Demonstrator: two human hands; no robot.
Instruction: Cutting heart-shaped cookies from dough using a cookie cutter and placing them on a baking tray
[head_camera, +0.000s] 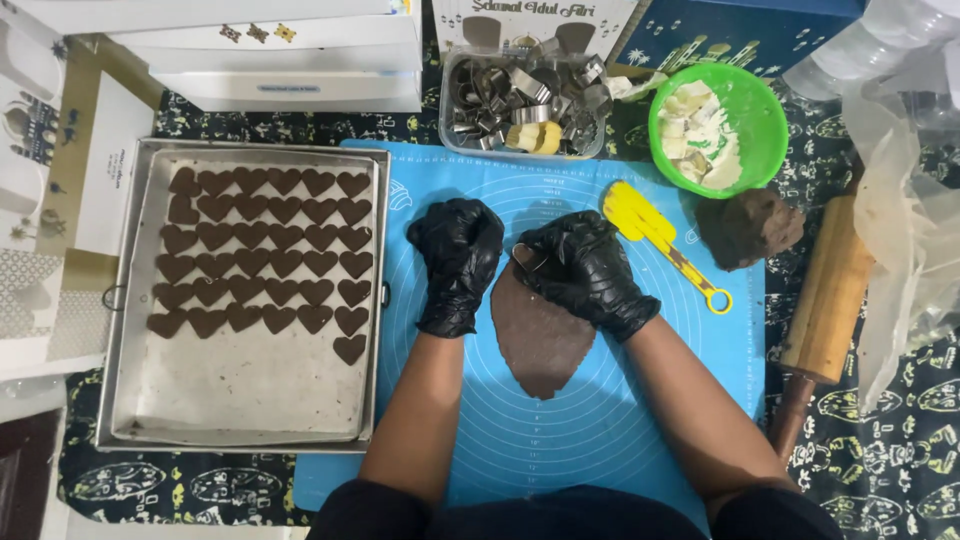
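Forearms: both reach up from the bottom edge of the view onto the blue silicone mat (620, 420), which lies under everything in hand.
Dough sheet: brown rolled dough (540, 335), an elongated oval, sits on the mat directly under and just below the right hand; its long axis runs from the hands back toward the body, the narrower rounded end pointing at the person.
Right hand: black-gloved right hand (585, 268) presses on the far end of the dough sheet, fingers curled over what looks like a small metal cutter (527, 260), mostly hidden by the glove.
Left hand: black-gloved left hand (458, 255) is clenched in a fist just left of the sheet, resting on the mat; it seems to hold nothing.
Progress: left of that fist, a metal baking tray (135, 300) carries many heart-shaped cookies (265, 250) in rows across its far half; the near half is bare. The sheet shows no cut-outs yet.
Right of the hand: yellow scraper (660, 240), then a dough lump (750, 228) and a wooden rolling pin (830, 295).
Beyond the hands: clear tub of metal cutters (525, 100); green bowl (765, 140) with pale scraps and flour.
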